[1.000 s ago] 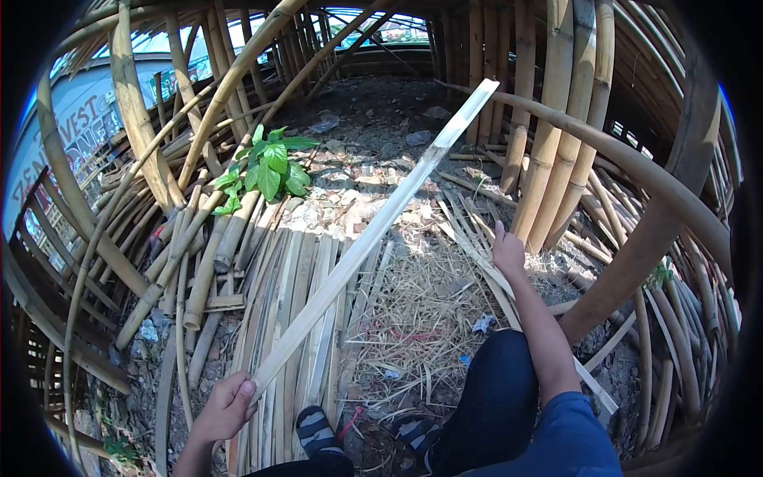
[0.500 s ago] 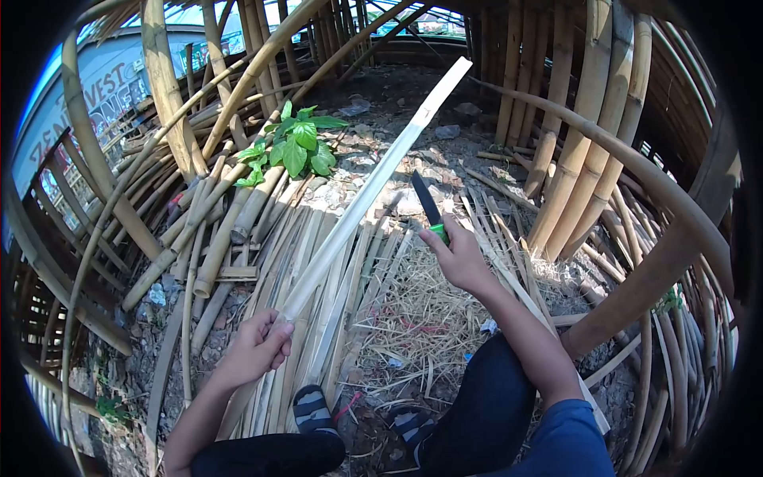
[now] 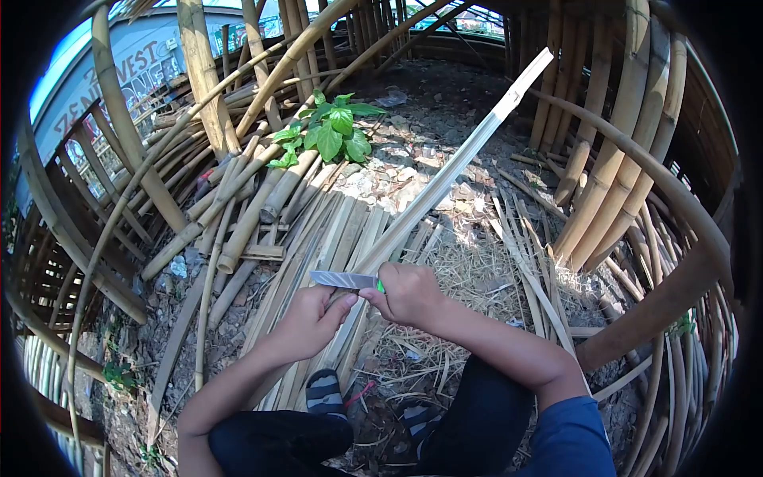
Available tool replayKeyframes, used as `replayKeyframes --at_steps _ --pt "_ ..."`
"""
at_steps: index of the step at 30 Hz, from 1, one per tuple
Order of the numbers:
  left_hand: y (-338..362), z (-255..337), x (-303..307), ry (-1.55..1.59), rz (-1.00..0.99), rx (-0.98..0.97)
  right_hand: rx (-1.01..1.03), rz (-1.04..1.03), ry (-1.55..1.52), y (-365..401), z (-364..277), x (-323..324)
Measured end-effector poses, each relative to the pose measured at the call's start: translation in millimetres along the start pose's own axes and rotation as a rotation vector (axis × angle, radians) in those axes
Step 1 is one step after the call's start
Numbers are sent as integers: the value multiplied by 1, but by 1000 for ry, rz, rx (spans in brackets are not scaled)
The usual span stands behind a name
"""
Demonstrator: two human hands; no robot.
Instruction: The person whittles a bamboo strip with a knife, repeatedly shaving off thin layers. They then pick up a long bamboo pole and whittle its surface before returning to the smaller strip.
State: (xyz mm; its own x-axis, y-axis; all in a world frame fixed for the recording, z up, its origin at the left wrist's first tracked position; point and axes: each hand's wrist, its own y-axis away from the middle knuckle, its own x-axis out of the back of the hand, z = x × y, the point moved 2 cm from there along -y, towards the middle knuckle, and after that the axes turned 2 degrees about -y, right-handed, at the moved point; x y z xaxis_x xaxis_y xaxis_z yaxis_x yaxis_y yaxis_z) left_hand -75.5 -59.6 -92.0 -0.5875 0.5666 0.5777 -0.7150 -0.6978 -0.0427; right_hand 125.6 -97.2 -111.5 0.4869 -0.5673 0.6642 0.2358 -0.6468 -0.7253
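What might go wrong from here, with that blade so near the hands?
The knife blade sits close to the bare left hand, so a slip might cut it. The long bamboo strip reaches far past both hands, so its far end could swing or twist.

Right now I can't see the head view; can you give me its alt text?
The right hand grips a green-handled knife, its blade at the near end of a long pale strip in the left hand. Loose strips lie below, with a leafy plant and bamboo poles beyond.
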Motion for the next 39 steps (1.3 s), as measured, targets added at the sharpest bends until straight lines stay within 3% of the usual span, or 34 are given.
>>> replayKeyframes --at_steps 5,15,18,20,22,23,25,27,30,35,39 --pt "-1 -3 -2 52 4 -31 194 98 133 -5 9 0" --pt "2 19 1 177 -23 77 271 157 268 -10 26 12" --pt "0 15 -2 241 -17 10 316 164 351 -12 30 17" --pt "7 22 4 308 3 39 253 194 402 -11 39 24" --pt "12 22 11 376 25 66 -320 316 311 -10 81 43" --pt "17 14 12 416 -16 119 -398 295 444 -5 108 60" --pt "20 4 12 450 -62 159 -306 272 456 12 123 62" --pt "15 -6 6 445 -91 179 -415 269 319 25 118 51" --pt "6 -1 1 536 -142 177 -327 203 64 6 74 49" --pt "5 5 -1 615 -176 222 83 -12 79 10 4 16" --pt "9 2 -1 580 -181 226 223 56 141 3 12 15"
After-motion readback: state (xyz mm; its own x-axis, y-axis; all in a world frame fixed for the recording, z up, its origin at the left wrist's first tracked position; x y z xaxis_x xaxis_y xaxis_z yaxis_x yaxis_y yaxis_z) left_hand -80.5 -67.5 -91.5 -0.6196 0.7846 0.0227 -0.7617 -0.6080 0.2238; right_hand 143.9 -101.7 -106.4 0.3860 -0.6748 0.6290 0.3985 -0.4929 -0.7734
